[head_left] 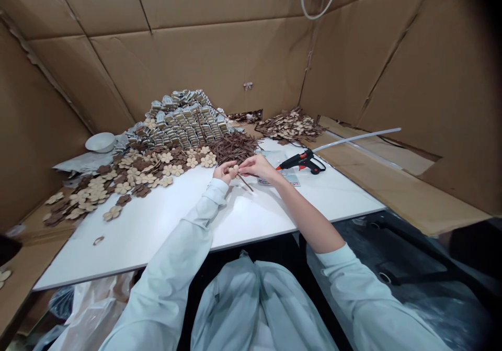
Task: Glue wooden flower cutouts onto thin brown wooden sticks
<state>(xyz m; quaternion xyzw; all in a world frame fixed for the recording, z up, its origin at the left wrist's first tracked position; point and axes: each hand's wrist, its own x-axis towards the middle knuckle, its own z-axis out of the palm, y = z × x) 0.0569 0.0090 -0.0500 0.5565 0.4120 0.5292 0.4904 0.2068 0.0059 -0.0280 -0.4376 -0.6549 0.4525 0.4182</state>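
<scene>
My left hand (224, 172) and my right hand (257, 167) meet above the white tabletop (157, 230). A small pale wooden flower (234, 169) sits between their fingers, gripped mainly by my left hand. The fingers of my right hand pinch a thin brown stick (246, 182) at the flower, and its lower end slants down and away to the right. Its upper end is hidden by my fingers. Loose wooden flowers (168, 169) in pale and dark brown lie spread to the left of my hands.
A pile of brown sticks (235, 148) lies just beyond my hands, before a mound of small wrapped packets (184, 118). A black and red hot glue gun (301, 162) lies to the right. Farther back are a white bowl (100, 142) and a heap of wooden flowers (290, 127). Cardboard lines the walls.
</scene>
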